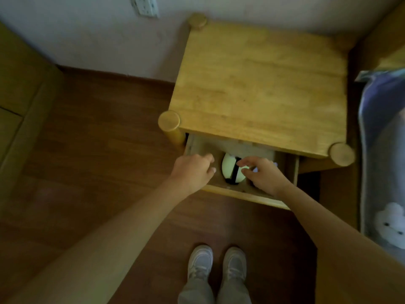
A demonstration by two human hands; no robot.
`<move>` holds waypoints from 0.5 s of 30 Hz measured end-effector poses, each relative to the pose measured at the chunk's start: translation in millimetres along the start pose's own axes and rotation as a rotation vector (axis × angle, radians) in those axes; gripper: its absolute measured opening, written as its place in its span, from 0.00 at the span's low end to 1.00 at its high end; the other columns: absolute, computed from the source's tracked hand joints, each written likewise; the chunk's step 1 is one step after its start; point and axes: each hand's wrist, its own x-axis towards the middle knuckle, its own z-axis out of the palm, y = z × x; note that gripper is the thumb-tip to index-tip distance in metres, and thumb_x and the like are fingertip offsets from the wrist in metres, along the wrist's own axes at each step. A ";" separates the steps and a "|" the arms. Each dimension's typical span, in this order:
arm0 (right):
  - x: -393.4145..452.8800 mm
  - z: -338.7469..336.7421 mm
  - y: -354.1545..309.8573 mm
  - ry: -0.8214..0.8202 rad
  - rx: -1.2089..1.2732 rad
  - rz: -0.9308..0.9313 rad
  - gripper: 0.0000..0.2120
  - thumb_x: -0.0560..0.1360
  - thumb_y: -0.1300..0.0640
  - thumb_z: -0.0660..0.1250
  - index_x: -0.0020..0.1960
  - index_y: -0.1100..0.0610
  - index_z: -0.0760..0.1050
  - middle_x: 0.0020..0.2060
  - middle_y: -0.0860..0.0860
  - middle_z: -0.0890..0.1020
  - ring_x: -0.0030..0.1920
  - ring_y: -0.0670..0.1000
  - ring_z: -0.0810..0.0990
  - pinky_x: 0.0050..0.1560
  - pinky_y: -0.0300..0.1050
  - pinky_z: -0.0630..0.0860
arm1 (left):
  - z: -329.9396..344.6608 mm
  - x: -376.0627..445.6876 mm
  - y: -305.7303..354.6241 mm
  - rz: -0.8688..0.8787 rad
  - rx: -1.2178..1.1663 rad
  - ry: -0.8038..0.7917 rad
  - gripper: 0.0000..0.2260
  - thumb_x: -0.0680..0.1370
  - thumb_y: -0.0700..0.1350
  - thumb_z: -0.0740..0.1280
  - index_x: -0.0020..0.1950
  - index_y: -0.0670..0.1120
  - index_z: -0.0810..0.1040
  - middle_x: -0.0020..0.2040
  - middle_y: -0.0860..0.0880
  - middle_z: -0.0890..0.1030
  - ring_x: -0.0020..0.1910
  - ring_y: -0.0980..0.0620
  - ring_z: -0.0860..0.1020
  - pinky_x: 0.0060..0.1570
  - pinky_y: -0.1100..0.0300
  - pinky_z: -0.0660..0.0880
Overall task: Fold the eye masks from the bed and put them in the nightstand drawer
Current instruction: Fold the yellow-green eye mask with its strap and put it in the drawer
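1. A pale folded eye mask (229, 168) with a black strap across it is lying on the floor of the open drawer (245, 195), just below the middle of the frame.
2. The right hand (264, 175) is reaching into the drawer just right of the eye mask, with curled fingers touching or nearly touching its right edge. Whether it is gripping the mask cannot be told.
3. A small bluish patch is showing beside the right hand; what it is cannot be told.
4. The left hand (192, 171) is hovering over the left part of the drawer, fingers loosely curled and holding nothing, apart from the mask.
5. The drawer is standing pulled out from under the top of the wooden nightstand (263, 84), which is filling the upper right of the frame.
6. The bed (381, 150), with patterned bedding, is running along the right edge.
7. Judged step: the placing stage, with the mask going into or being settled in the drawer.
8. Judged next move: both hands are needing to come clear of the drawer; then the bed is to be checked for further masks, or the drawer pushed closed.
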 end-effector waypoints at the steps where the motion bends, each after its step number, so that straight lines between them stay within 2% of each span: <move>1: -11.0 -11.3 -11.6 0.022 -0.020 -0.027 0.13 0.78 0.58 0.61 0.61 0.52 0.76 0.61 0.47 0.78 0.63 0.49 0.74 0.60 0.42 0.68 | -14.2 -7.9 3.7 0.010 0.013 0.020 0.16 0.82 0.54 0.56 0.67 0.50 0.70 0.31 0.54 0.72 0.30 0.51 0.71 0.29 0.58 0.68; 5: -66.7 -65.8 -61.1 0.070 -0.116 -0.133 0.12 0.78 0.56 0.61 0.61 0.50 0.75 0.60 0.45 0.78 0.61 0.47 0.75 0.57 0.40 0.70 | -87.6 -44.7 23.2 0.057 0.057 0.088 0.16 0.82 0.54 0.56 0.66 0.51 0.70 0.36 0.53 0.79 0.29 0.53 0.74 0.24 0.58 0.67; 7: -106.9 -97.3 -88.6 0.115 -0.151 -0.158 0.13 0.78 0.54 0.62 0.61 0.48 0.74 0.60 0.44 0.77 0.61 0.46 0.74 0.57 0.41 0.72 | -133.4 -69.8 35.2 0.067 0.075 0.132 0.16 0.81 0.55 0.56 0.67 0.51 0.71 0.40 0.53 0.82 0.32 0.53 0.78 0.27 0.56 0.74; 9: -150.5 -128.6 -112.1 0.164 -0.163 -0.184 0.14 0.77 0.55 0.62 0.62 0.46 0.72 0.61 0.44 0.76 0.62 0.45 0.73 0.58 0.41 0.73 | -179.9 -96.3 52.4 0.061 0.076 0.187 0.16 0.81 0.55 0.56 0.67 0.52 0.71 0.44 0.52 0.84 0.33 0.52 0.79 0.30 0.55 0.76; 12: -231.0 -178.9 -148.3 0.262 -0.179 -0.217 0.16 0.77 0.54 0.63 0.64 0.44 0.71 0.63 0.42 0.74 0.66 0.44 0.69 0.63 0.40 0.67 | -251.8 -148.1 85.9 0.104 0.108 0.301 0.15 0.81 0.55 0.57 0.66 0.54 0.70 0.47 0.53 0.83 0.34 0.54 0.79 0.30 0.56 0.75; 15: -302.9 -223.4 -181.2 0.419 -0.198 -0.247 0.17 0.77 0.54 0.64 0.64 0.44 0.71 0.58 0.37 0.72 0.63 0.41 0.70 0.59 0.31 0.61 | -313.4 -194.7 114.0 0.197 0.120 0.419 0.16 0.80 0.56 0.58 0.66 0.53 0.70 0.49 0.53 0.83 0.42 0.52 0.81 0.40 0.53 0.78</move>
